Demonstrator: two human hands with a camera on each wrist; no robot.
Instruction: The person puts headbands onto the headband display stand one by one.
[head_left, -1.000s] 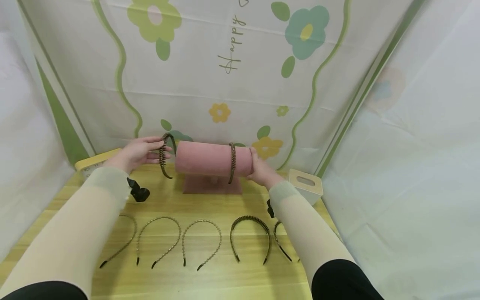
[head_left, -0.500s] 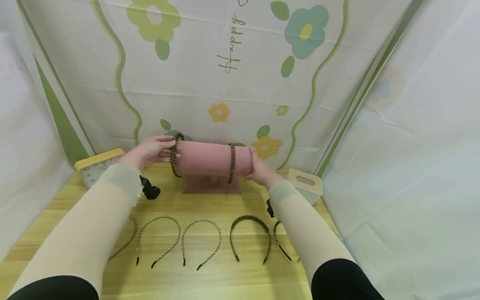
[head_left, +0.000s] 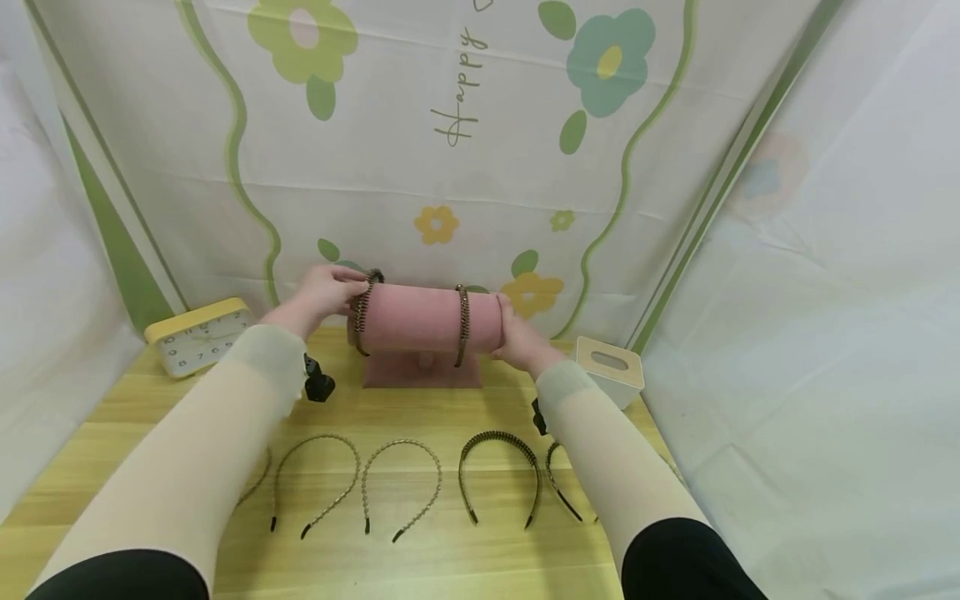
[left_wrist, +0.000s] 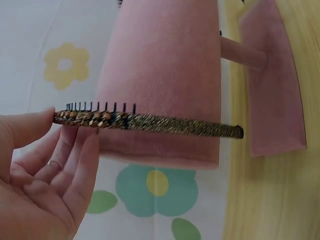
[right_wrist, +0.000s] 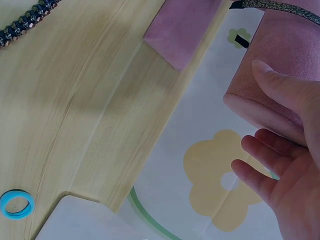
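My left hand (head_left: 321, 293) pinches a dark beaded headband (left_wrist: 180, 125) between thumb and fingers, at the left end of a pink padded roll (head_left: 412, 318). In the left wrist view, the band lies across the roll with its dark tip toward the stand base (left_wrist: 277, 95); small teeth line part of its edge. A second dark headband (head_left: 463, 323) sits over the roll's right part. My right hand (head_left: 519, 337) touches the roll's right end. In the right wrist view, its thumb (right_wrist: 272, 82) lies on the roll's side and the visible fingers stay loose below the end.
Several headbands lie in a row on the wooden table (head_left: 420, 567), including a thin one (head_left: 403, 442) and a dark one (head_left: 498, 433). A yellow-topped clock (head_left: 202, 337) stands left, a tissue box (head_left: 611, 371) right. Patterned fabric (head_left: 360, 167) hangs behind.
My left hand has moved right, bringing the dark headband from beside the roll onto its left end. My right hand has stayed at the roll's right end.
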